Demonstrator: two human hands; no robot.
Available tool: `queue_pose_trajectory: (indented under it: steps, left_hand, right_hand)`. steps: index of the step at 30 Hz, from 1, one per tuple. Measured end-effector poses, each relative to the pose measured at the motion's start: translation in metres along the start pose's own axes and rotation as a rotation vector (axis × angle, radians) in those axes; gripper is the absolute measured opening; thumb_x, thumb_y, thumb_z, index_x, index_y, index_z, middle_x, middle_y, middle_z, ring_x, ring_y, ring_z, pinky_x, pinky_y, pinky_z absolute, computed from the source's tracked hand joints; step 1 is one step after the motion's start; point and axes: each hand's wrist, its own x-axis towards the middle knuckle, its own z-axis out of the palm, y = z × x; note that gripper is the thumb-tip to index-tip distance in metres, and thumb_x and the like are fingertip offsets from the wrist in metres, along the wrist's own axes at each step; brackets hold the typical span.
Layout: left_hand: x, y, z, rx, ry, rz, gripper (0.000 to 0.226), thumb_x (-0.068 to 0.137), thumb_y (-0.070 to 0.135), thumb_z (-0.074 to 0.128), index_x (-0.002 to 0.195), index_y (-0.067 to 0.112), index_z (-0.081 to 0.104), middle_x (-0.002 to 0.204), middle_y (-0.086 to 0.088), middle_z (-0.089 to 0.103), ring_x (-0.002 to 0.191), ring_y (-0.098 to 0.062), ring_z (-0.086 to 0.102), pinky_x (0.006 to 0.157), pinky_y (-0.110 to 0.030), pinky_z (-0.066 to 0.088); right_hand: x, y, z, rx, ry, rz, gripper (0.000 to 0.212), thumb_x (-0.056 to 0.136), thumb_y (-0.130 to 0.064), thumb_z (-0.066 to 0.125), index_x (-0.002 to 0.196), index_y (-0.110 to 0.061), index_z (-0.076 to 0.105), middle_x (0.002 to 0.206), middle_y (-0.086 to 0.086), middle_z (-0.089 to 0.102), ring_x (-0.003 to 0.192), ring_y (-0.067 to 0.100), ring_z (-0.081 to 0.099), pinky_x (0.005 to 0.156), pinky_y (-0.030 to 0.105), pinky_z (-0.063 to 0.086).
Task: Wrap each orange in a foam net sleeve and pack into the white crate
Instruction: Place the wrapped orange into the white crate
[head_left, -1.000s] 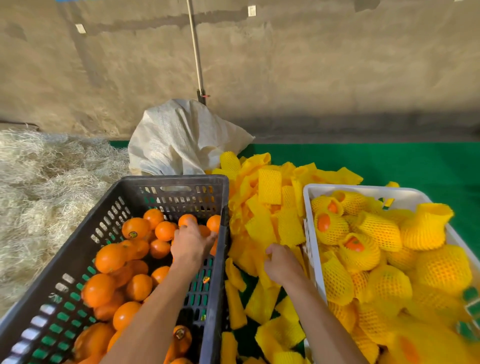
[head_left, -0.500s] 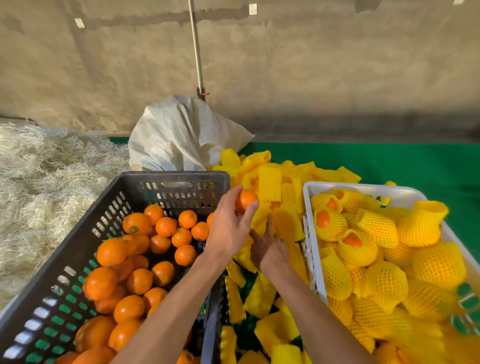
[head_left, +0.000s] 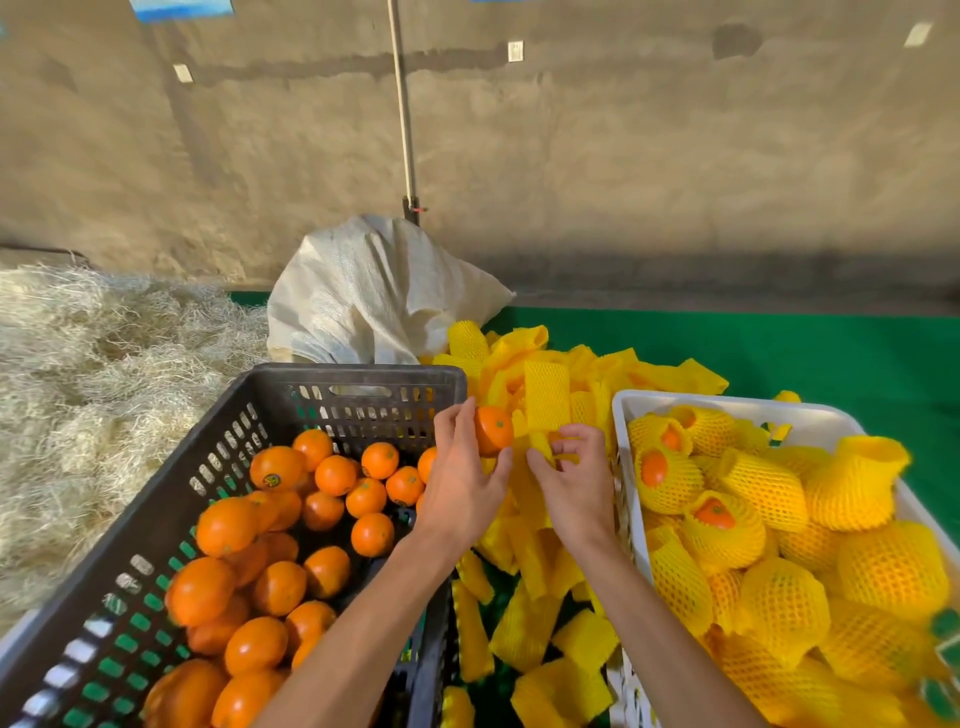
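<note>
My left hand (head_left: 462, 478) grips a bare orange (head_left: 493, 430) above the gap between the two crates. Right beside it, my right hand (head_left: 576, 483) pinches a yellow foam net sleeve (head_left: 540, 444) at its edge, close to the orange. A dark grey crate (head_left: 358, 376) at the left holds several loose oranges (head_left: 280, 519). The white crate (head_left: 737, 402) at the right is filled with several oranges wrapped in yellow sleeves (head_left: 758, 493). A heap of empty sleeves (head_left: 550, 374) lies between and behind the crates.
A white woven sack (head_left: 374, 296) stands behind the grey crate, with a thin pole (head_left: 402, 109) rising against the wall. Straw (head_left: 93, 374) covers the ground at the left. Green matting (head_left: 779, 348) stretches behind the white crate.
My left hand lifted an orange out of the grey crate and carried it right, over the sleeve heap. My right hand rose from the heap with a sleeve and met the orange.
</note>
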Motion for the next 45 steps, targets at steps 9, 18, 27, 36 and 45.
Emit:
queue_pose_trajectory:
  steps: [9, 18, 27, 36, 45]
  left_hand:
    - [0.007, 0.024, 0.005, -0.667, 0.024, -0.181, 0.057, 0.099, 0.048, 0.061, 0.145, 0.019, 0.041, 0.114, 0.017, 0.063, 0.106, -0.004, 0.069, 0.085, -0.030, 0.062]
    - [0.002, 0.032, 0.015, -0.815, 0.023, -0.311, 0.047, 0.105, 0.036, 0.055, 0.143, 0.011, 0.045, 0.131, -0.008, 0.061, 0.116, -0.015, 0.067, 0.092, -0.034, 0.060]
    - [0.004, 0.025, 0.013, -0.808, -0.198, -0.360, 0.047, 0.092, 0.030, 0.076, 0.133, 0.012, 0.063, 0.124, -0.008, 0.072, 0.117, -0.027, 0.068, 0.108, -0.054, 0.049]
    - [0.008, 0.022, 0.011, -1.202, -0.223, -0.629, 0.069, 0.085, 0.041, 0.078, 0.140, 0.028, 0.038, 0.136, -0.006, 0.065, 0.126, -0.026, 0.063, 0.108, -0.045, 0.052]
    - [0.010, 0.023, 0.006, -1.105, -0.454, -0.581, 0.057, 0.089, 0.060, 0.066, 0.136, 0.029, 0.060, 0.138, 0.002, 0.067, 0.135, -0.021, 0.054, 0.121, -0.049, 0.033]
  right_hand:
    - [-0.005, -0.005, -0.009, 0.118, 0.038, -0.280, 0.011, 0.100, -0.027, 0.064, 0.109, -0.029, 0.056, 0.114, -0.018, 0.061, 0.112, 0.006, 0.059, 0.086, 0.014, 0.048]
    - [0.001, -0.003, -0.009, 0.498, -0.030, 0.020, 0.014, 0.097, -0.028, 0.069, 0.100, -0.014, 0.068, 0.099, -0.001, 0.071, 0.097, 0.016, 0.069, 0.076, 0.029, 0.059]
    - [0.004, 0.007, -0.013, 0.418, -0.051, 0.157, 0.029, 0.100, -0.016, 0.061, 0.128, -0.006, 0.064, 0.115, 0.008, 0.071, 0.102, 0.016, 0.071, 0.077, 0.028, 0.061]
    - [0.010, 0.011, -0.019, 0.717, -0.171, 0.423, 0.029, 0.099, -0.018, 0.064, 0.124, -0.005, 0.068, 0.122, 0.013, 0.071, 0.108, 0.024, 0.067, 0.095, 0.042, 0.056]
    - [0.000, 0.006, -0.015, 0.264, -0.109, 0.230, 0.012, 0.094, -0.013, 0.064, 0.102, -0.019, 0.071, 0.091, -0.006, 0.075, 0.089, 0.012, 0.071, 0.071, 0.020, 0.055]
